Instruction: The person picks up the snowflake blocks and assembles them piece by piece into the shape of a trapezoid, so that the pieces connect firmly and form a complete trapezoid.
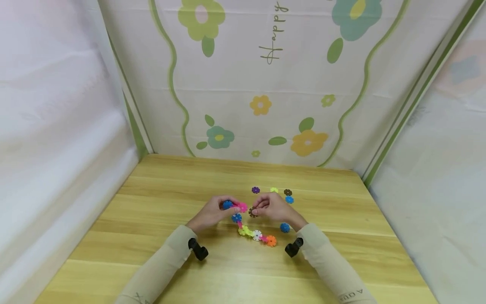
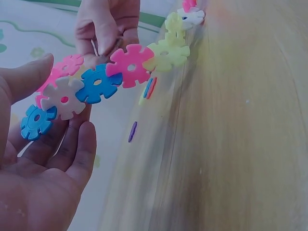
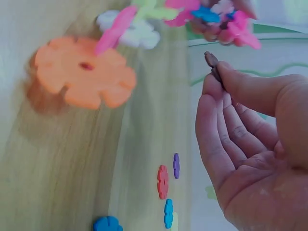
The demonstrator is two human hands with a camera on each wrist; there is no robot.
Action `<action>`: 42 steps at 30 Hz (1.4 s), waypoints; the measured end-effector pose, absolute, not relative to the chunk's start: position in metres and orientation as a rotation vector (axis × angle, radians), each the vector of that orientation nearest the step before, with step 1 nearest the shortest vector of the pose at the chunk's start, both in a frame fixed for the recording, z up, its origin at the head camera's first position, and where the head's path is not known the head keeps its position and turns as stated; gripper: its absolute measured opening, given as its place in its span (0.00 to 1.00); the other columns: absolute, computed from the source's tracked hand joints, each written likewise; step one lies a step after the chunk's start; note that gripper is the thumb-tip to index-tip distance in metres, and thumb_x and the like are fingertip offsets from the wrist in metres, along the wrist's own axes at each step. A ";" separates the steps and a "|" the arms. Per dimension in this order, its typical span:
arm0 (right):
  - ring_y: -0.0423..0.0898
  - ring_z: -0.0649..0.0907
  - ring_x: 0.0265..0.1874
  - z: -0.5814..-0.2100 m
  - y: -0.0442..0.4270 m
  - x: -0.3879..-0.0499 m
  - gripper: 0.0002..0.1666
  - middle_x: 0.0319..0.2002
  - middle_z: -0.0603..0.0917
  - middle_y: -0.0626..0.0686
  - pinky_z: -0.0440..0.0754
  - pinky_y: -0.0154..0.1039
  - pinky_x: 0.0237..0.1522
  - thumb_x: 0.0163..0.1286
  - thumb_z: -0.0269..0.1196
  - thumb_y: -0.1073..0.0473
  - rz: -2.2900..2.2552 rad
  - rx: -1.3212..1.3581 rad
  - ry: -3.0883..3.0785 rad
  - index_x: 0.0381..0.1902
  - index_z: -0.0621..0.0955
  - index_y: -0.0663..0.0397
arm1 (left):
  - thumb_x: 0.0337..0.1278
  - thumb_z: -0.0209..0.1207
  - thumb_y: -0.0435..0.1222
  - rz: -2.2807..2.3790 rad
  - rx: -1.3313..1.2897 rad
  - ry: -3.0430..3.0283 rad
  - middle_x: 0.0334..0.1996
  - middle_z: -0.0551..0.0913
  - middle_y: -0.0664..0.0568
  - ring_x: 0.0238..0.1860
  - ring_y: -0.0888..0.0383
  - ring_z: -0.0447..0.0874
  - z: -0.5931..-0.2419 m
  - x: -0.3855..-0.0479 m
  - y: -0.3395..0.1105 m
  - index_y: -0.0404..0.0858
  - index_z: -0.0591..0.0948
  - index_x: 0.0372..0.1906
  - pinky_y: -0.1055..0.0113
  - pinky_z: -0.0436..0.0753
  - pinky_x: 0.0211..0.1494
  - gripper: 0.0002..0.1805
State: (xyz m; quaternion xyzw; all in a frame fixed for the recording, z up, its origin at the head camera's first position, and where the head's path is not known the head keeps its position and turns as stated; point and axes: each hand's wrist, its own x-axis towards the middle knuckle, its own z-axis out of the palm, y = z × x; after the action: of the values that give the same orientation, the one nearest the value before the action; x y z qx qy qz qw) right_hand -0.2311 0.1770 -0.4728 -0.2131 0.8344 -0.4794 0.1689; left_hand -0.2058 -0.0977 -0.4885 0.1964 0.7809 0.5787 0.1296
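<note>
My left hand (image 1: 214, 212) grips one end of a chain of joined notched discs, near a pink disc (image 1: 242, 207) and a blue disc (image 1: 228, 204). From there the chain curves through a yellow disc (image 1: 243, 230) and a white disc (image 1: 257, 235) to an orange disc (image 1: 271, 241). Between the thumb and forefinger of my right hand (image 1: 276, 207) a brown disc (image 3: 215, 71) is pinched on edge. A small gap separates it from the pink disc in the head view. The left wrist view shows the white disc (image 2: 63, 98) beside my left fingers.
Loose discs lie beyond my hands: purple (image 1: 256, 190), yellow (image 1: 274, 190), brown (image 1: 288, 192) and light blue (image 1: 289, 199). A blue disc (image 1: 284, 227) lies by my right wrist. Red shows in the right wrist view (image 3: 163, 182). Fabric walls surround the wooden table (image 1: 152, 198).
</note>
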 end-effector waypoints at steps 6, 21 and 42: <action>0.65 0.90 0.48 -0.469 0.181 -0.224 0.12 0.38 0.92 0.53 0.90 0.55 0.53 0.71 0.73 0.59 -1.560 -0.438 2.195 0.48 0.86 0.60 | 0.70 0.67 0.52 1.667 0.572 2.287 0.51 0.88 0.54 0.41 0.53 0.79 -0.484 -0.205 -0.098 0.53 0.88 0.57 0.52 0.83 0.49 0.16; 0.49 0.91 0.41 -0.468 0.178 -0.221 0.15 0.39 0.92 0.51 0.91 0.44 0.49 0.72 0.71 0.61 -1.720 -0.245 1.962 0.51 0.86 0.66 | 0.70 0.68 0.49 1.664 0.603 2.252 0.43 0.91 0.51 0.42 0.36 0.84 -0.482 -0.203 -0.097 0.51 0.89 0.56 0.54 0.86 0.46 0.16; 0.45 0.91 0.39 -0.437 0.159 -0.228 0.14 0.42 0.91 0.54 0.90 0.48 0.53 0.69 0.73 0.61 -1.697 -0.226 2.033 0.49 0.88 0.65 | 0.68 0.70 0.41 1.534 0.887 2.253 0.48 0.93 0.52 0.45 0.60 0.88 -0.490 -0.200 -0.076 0.43 0.91 0.52 0.69 0.85 0.48 0.12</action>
State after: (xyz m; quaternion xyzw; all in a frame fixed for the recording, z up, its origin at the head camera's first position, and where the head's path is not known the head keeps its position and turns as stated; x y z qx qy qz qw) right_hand -0.2280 0.1587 -0.4375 -0.0825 0.7428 -0.6198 0.2395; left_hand -0.2001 -0.0757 -0.4895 0.3066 0.7785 0.5302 0.1371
